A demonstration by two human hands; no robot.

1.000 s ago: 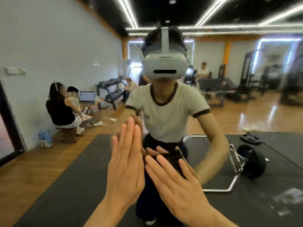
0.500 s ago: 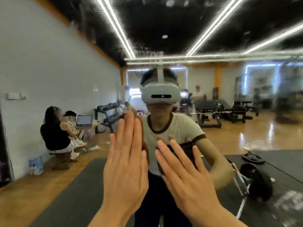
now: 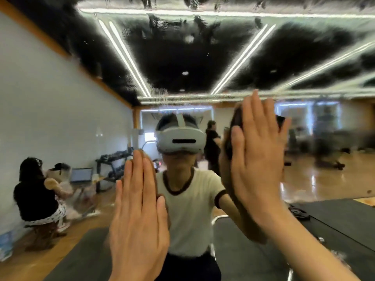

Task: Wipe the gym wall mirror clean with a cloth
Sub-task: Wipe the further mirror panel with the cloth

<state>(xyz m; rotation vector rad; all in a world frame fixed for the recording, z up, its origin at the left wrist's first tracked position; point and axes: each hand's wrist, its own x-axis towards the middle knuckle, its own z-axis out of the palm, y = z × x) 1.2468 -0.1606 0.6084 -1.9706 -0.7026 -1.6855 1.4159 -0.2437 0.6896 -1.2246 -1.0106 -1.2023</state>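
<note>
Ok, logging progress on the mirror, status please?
Left hand flat on mirror, fingers straight. Right hand open, pressing dark cloth high on the glass. Nothing in the way.

Both forearms are bare to the frame edge: no sleeve, watch, ring or glove on the left hand [image 3: 140, 216] or right hand [image 3: 257, 169]. The mirror [image 3: 60, 110] reflection between the hands shows the clothing. Shirt [image 3: 190, 216]: cream, short-sleeved, with dark brown trim at the round neck and sleeve cuff. Lower garment: dark, visible below the shirt hem. Headset [image 3: 180, 139]: light grey, with a dark horizontal slot on the front and a light strap over the top of dark hair.
</note>
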